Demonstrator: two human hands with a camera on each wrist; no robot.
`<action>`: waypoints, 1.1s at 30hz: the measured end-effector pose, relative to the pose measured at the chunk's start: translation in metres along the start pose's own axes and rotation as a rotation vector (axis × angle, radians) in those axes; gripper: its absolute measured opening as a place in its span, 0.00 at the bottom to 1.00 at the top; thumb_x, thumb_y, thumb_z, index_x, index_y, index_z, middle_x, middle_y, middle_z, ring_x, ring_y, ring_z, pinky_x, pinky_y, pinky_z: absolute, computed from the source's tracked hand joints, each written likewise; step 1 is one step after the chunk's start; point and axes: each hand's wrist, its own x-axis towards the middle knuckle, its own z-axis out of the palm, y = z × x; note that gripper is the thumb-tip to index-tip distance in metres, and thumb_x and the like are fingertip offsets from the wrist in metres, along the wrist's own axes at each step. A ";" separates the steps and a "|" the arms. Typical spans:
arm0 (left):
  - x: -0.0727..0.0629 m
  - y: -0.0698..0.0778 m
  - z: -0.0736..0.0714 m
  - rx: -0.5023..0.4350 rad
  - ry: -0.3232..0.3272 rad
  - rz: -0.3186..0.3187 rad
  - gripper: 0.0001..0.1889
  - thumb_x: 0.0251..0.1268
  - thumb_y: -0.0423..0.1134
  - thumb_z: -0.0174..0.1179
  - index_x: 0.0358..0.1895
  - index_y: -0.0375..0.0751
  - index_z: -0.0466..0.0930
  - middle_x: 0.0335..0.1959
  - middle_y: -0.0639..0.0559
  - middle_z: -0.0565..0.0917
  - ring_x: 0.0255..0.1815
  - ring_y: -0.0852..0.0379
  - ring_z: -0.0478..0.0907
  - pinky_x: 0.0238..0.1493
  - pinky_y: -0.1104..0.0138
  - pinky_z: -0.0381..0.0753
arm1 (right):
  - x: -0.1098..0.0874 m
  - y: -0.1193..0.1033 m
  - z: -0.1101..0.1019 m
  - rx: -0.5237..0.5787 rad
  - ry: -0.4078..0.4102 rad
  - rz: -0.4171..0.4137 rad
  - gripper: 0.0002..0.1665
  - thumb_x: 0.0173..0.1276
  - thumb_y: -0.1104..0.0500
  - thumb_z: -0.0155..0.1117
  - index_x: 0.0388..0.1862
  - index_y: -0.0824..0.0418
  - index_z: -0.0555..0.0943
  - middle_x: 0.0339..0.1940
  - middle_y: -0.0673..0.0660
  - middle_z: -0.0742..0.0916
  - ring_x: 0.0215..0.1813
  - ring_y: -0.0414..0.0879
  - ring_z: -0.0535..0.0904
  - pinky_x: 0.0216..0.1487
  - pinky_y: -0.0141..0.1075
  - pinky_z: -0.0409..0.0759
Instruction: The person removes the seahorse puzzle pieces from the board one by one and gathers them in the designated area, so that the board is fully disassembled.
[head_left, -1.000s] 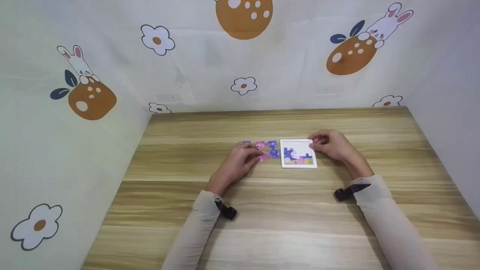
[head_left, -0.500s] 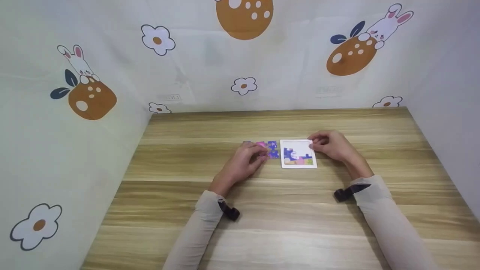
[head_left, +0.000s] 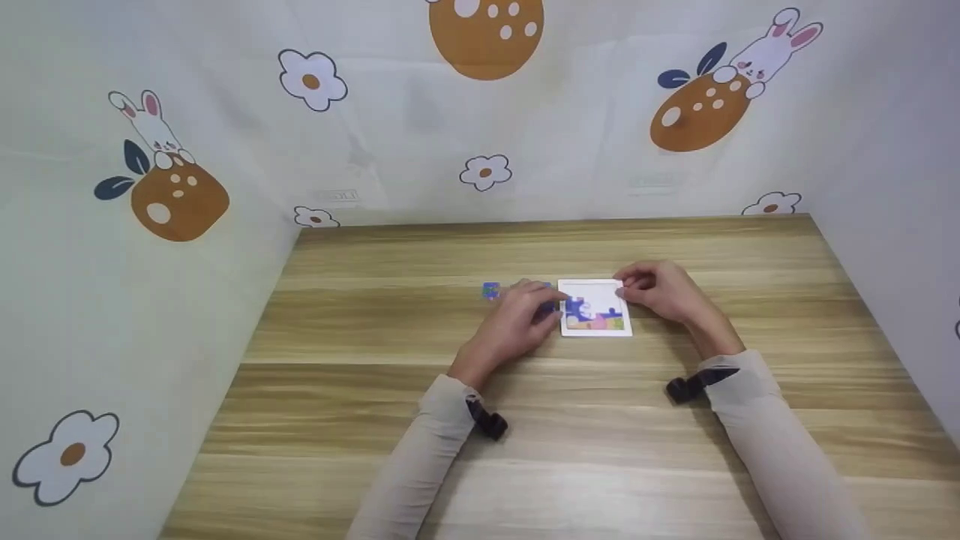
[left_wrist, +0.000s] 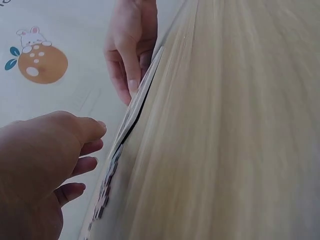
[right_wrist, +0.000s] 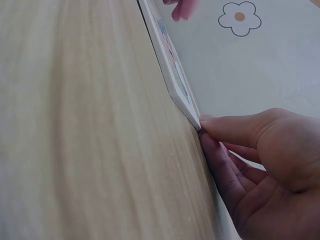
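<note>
The jigsaw frame lies between your hands; your right hand pinches its corner, probably for steadiness. Your left hand hovers above loose jigsaw pieces; any grasp cannot be determined.

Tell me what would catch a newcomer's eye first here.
Probably the big brown-orange fruits printed on the pale backdrop, with white rabbits peeking over two of them, left and right. Next comes the white puzzle frame on the wood-look table, colourful pieces filling its near part. The right grip pinches its far right corner, and the left grip is at its left edge.
</note>
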 end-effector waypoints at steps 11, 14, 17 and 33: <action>0.015 0.006 0.011 0.020 -0.013 -0.062 0.16 0.76 0.43 0.67 0.62 0.47 0.88 0.62 0.53 0.90 0.65 0.51 0.82 0.70 0.54 0.79 | -0.001 0.001 0.003 0.013 0.008 -0.021 0.18 0.73 0.62 0.75 0.59 0.66 0.88 0.47 0.64 0.91 0.46 0.44 0.86 0.47 0.21 0.81; 0.017 0.007 0.014 0.033 -0.015 -0.056 0.15 0.76 0.44 0.68 0.61 0.47 0.89 0.61 0.54 0.91 0.65 0.51 0.83 0.68 0.54 0.80 | -0.001 0.001 0.003 0.014 0.009 -0.024 0.18 0.73 0.62 0.75 0.59 0.66 0.88 0.47 0.65 0.91 0.46 0.44 0.87 0.46 0.21 0.81; 0.018 0.008 0.017 0.058 -0.015 -0.049 0.15 0.76 0.44 0.68 0.60 0.48 0.89 0.60 0.54 0.91 0.64 0.51 0.83 0.67 0.54 0.80 | -0.002 0.002 0.002 0.007 0.011 -0.026 0.19 0.73 0.62 0.75 0.60 0.66 0.88 0.47 0.65 0.91 0.47 0.46 0.87 0.47 0.21 0.80; 0.019 0.008 0.019 0.029 0.002 -0.022 0.15 0.75 0.39 0.68 0.61 0.45 0.90 0.58 0.53 0.92 0.61 0.50 0.85 0.69 0.59 0.81 | -0.002 -0.002 0.001 0.004 0.009 -0.027 0.18 0.73 0.62 0.75 0.59 0.66 0.88 0.47 0.65 0.91 0.47 0.47 0.86 0.46 0.21 0.80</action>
